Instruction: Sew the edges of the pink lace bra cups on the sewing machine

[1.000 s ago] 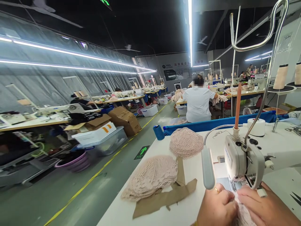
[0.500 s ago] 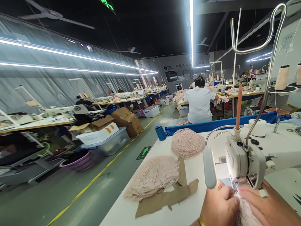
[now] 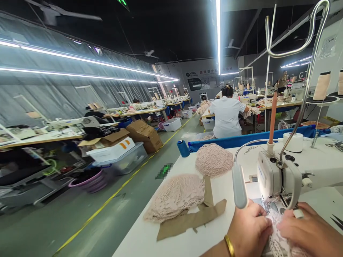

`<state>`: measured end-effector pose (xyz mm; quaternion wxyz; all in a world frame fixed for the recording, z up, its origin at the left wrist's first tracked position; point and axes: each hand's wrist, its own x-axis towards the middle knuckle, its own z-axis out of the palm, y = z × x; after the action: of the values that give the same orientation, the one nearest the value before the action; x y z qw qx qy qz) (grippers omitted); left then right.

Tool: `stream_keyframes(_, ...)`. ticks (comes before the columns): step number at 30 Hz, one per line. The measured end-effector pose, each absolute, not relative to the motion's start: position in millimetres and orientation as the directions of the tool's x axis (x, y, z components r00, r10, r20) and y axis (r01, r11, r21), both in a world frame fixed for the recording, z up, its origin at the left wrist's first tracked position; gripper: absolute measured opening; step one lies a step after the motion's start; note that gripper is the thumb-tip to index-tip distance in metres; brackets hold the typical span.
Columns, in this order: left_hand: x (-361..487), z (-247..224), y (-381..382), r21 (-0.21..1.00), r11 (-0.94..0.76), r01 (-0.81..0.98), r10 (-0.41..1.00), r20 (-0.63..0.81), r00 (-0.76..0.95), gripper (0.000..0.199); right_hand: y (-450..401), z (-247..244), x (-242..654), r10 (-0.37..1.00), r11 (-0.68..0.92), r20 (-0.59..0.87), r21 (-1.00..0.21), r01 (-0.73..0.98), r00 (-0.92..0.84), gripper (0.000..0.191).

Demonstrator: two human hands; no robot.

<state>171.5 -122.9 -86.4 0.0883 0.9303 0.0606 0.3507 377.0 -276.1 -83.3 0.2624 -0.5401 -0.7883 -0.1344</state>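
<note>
A white sewing machine (image 3: 270, 175) stands at the right, its needle area just beyond my hands. Pale pink lace (image 3: 277, 232) runs from under the presser foot toward me. My left hand (image 3: 250, 226) has its fingers curled and pinches the lace's left edge close to the needle. My right hand (image 3: 305, 223) is bent over the right side of the lace, gripping it. Part of its fingers is hidden by the machine's head. On the table, left of the machine, lie two piles of lace pieces, a nearer pile (image 3: 178, 196) and a farther pile (image 3: 214, 160).
Brown paper strips (image 3: 191, 219) lie beside the nearer pile. A blue thread spool (image 3: 183, 148) stands at the table's left edge. A lamp (image 3: 239, 185) hangs close above my left hand. Scissors (image 3: 334, 145) lie far right. A person in white (image 3: 226, 116) sits ahead.
My right hand has drawn back slightly from the needle, and its fingers have curled more. More of the lace shows between my hands. The left hand stays at the lace's left edge.
</note>
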Motion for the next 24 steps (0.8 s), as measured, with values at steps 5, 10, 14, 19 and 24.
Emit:
stream_keyframes(5,164.7,-90.0,-116.9,0.161,-0.985,-0.056,0.048,0.576,0.816,0.005,-271.3,-91.1,369.4,0.723,0.485,0.534,0.059,0.872,-0.438,0.038)
stream_keyframes(10,162.1,-74.5,-115.5,0.219,-0.975,-0.043,0.057,0.430,0.901,0.030,-274.7,-78.1,369.6,0.829,0.415,0.397,0.037,0.909,-0.394,0.004)
stream_keyframes(14,166.8,-64.4,-117.9,0.363,-0.931,0.043,0.183,0.360,0.915,0.032,-277.5,-80.3,371.0,0.903,0.233,0.424,-0.349,0.908,-0.069,0.019)
stream_keyframes(19,175.4,-63.6,-121.3,0.489,-0.858,0.156,0.319,0.270,0.908,0.025,-273.6,-89.0,368.9,0.952,0.087,0.271,-0.690,0.719,0.145,0.032)
stream_keyframes(24,178.7,-67.9,-123.2,0.455,-0.889,0.053,0.271,0.430,0.861,0.012,-270.7,-79.2,365.7,0.902,0.220,0.432,-0.452,0.864,-0.004,0.030)
